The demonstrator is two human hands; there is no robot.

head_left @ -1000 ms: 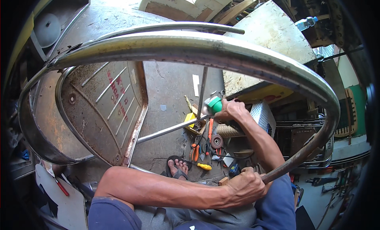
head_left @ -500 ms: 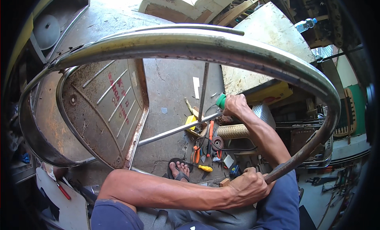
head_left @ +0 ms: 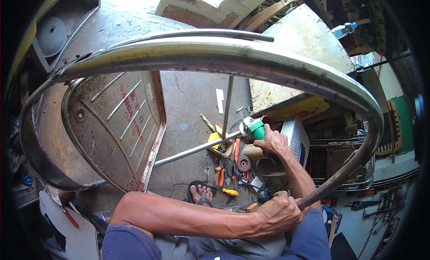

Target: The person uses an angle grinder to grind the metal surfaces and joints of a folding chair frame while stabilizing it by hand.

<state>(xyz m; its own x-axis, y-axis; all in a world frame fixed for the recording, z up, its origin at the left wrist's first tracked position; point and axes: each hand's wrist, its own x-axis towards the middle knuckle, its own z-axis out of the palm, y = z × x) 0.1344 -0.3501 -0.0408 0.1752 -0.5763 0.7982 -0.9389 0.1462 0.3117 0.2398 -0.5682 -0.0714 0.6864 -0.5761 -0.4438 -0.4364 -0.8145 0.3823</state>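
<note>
A large bent-tube metal chair frame (head_left: 251,58) loops across the view, dull and rust-spotted. My left hand (head_left: 280,215) is closed around the lower right part of its tube. In my right hand (head_left: 274,141) is a green angle grinder (head_left: 256,130), its pale head beside the far end of a straight shiny crossbar (head_left: 197,149). Whether the grinder touches the bar I cannot tell. A rusty metal seat pan (head_left: 118,121) with red lettering stands tilted inside the frame on the left.
On the floor lie a yellow-handled screwdriver (head_left: 230,193), orange-handled pliers (head_left: 219,176), a round grinding disc (head_left: 244,163) and a small wood block (head_left: 252,208). A worn pale board (head_left: 300,49) stands beyond, with a plastic bottle (head_left: 344,30) near its corner. My sandalled foot (head_left: 200,193) rests close to the tools.
My right hand has turned and come slightly nearer, so the grinder's head and more of its green body now show. The frame has shifted very slightly left; my left hand keeps its grip.
</note>
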